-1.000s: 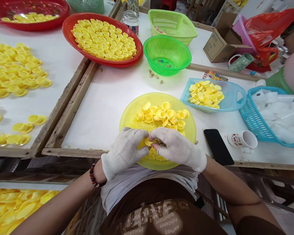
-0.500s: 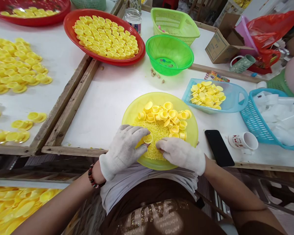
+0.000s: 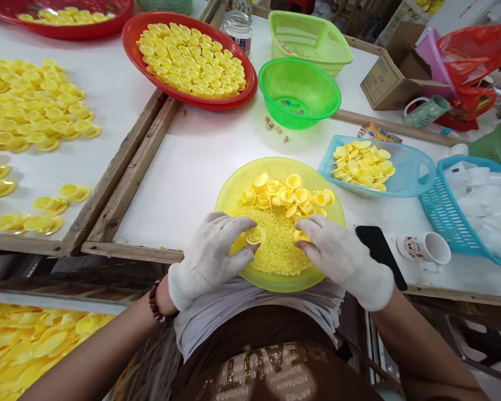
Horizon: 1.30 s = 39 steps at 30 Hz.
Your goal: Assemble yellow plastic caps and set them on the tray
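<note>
A translucent yellow bowl (image 3: 336,223) holds small pale-yellow beads (image 3: 279,245) and, along its far side, a pile of yellow plastic cups (image 3: 294,192). My left hand (image 3: 219,248), in a white glove, pinches one yellow cup (image 3: 254,235) between thumb and fingers over the bowl's left part. At the bowl's right side, my gloved right hand (image 3: 338,250) has its thumb and fingers around another yellow cup (image 3: 303,236), partly hidden by the fingers.
A red tray (image 3: 129,50) of yellow cups and a green bowl (image 3: 300,94) stand behind. Rightward are a blue scoop (image 3: 413,167) of yellow pieces, a black phone (image 3: 379,253), a mug (image 3: 421,247) and a blue basket (image 3: 442,211). Wooden frame edges (image 3: 125,167) cross the table's left.
My right hand has moved right and forward from the beads to a cup at the bowl's right side, its fingers now around it. My left hand still holds its cup. The view has shifted slightly.
</note>
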Each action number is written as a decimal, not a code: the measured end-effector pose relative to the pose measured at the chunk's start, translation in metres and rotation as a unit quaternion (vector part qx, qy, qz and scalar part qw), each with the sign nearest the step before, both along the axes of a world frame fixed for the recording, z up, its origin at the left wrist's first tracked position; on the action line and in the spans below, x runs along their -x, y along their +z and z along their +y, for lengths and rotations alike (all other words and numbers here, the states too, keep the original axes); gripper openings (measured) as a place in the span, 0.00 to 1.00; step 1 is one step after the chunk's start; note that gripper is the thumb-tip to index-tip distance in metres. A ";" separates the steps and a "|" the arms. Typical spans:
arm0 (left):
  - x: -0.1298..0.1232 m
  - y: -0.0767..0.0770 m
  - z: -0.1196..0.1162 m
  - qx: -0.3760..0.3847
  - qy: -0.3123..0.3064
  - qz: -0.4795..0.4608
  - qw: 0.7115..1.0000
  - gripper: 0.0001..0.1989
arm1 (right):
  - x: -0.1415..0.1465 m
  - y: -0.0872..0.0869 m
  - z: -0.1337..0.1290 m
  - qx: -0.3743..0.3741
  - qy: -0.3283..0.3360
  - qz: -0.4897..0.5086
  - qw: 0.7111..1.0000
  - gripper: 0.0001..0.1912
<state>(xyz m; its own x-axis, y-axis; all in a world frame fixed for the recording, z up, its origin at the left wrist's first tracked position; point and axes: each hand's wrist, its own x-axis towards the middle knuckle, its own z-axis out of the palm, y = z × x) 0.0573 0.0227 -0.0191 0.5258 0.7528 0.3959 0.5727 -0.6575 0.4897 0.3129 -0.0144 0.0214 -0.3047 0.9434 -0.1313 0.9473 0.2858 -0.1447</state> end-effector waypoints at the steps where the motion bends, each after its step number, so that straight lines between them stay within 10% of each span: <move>1: 0.004 0.002 -0.001 0.001 0.009 -0.014 1.000 0.11 | -0.006 -0.004 -0.002 0.001 -0.008 -0.052 0.999 0.05; 8: 0.064 0.019 0.002 0.012 0.177 0.017 0.984 0.11 | -0.025 -0.022 -0.004 -0.028 0.050 -0.089 0.994 0.09; 16: 0.188 0.011 0.001 0.054 0.461 0.181 0.867 0.15 | 0.027 -0.024 -0.011 0.060 0.191 0.028 0.979 0.07; 20: 0.165 0.021 -0.013 0.075 0.409 0.086 0.905 0.16 | 0.035 -0.029 -0.003 0.048 0.214 0.014 0.976 0.10; 25: 0.083 0.035 -0.025 0.066 0.200 -0.017 0.977 0.13 | 0.036 -0.005 0.010 0.024 0.151 0.133 0.979 0.10; 31: 0.014 0.026 -0.016 0.017 0.037 -0.016 0.999 0.09 | 0.053 0.019 0.010 -0.078 0.129 0.318 0.936 0.08; 35: 0.013 0.023 -0.012 0.007 0.043 -0.025 0.999 0.11 | 0.038 0.017 0.010 -0.064 0.108 0.291 0.948 0.10; 39: 0.063 0.023 0.000 0.017 0.191 0.002 0.981 0.19 | 0.005 0.012 0.009 0.002 0.071 0.146 0.987 0.06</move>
<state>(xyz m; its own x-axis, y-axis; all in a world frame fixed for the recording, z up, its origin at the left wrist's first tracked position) -0.0060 0.0226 0.0039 0.2045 0.9079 0.3658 0.7763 -0.3781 0.5044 0.3080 -0.0054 0.0333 -0.4591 0.8881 -0.0222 0.8157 0.4116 -0.4064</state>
